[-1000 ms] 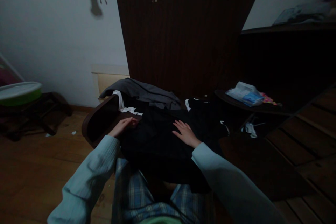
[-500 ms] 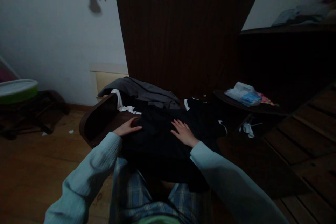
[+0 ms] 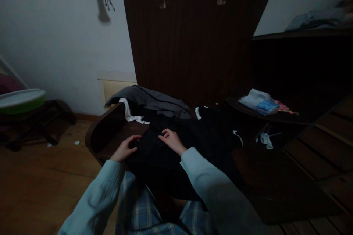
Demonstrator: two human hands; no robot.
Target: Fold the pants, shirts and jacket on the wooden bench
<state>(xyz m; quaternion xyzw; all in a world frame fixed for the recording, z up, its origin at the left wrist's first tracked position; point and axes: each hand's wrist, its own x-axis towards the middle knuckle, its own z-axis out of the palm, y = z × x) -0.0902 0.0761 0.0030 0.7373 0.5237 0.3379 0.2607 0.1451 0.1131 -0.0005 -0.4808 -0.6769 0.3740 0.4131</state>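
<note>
A black garment [image 3: 190, 136], its folds hard to make out in the dim light, lies spread over a dark wooden seat and toward my lap. At its left edge is my left hand [image 3: 126, 148], fingers bent and a gap between them and the thumb. My right hand [image 3: 173, 141] is over the middle of the black cloth, fingers loosely curled and apart from the thumb. Nothing shows in either hand. Behind the black garment lies a grey garment [image 3: 154, 101], with a white cloth [image 3: 127, 112] beside it.
The seat's raised wooden side [image 3: 95, 132] stands at the left. On a dark shelf to the right lies a clear and blue plastic packet [image 3: 259, 102]. A green basin [image 3: 24, 102] rests on a stand at far left. Behind is a dark wooden panel [image 3: 193, 44].
My right hand has moved left across the black garment, from flat to curled fingers. My left hand has shifted slightly down and left. The view has tilted up a little.
</note>
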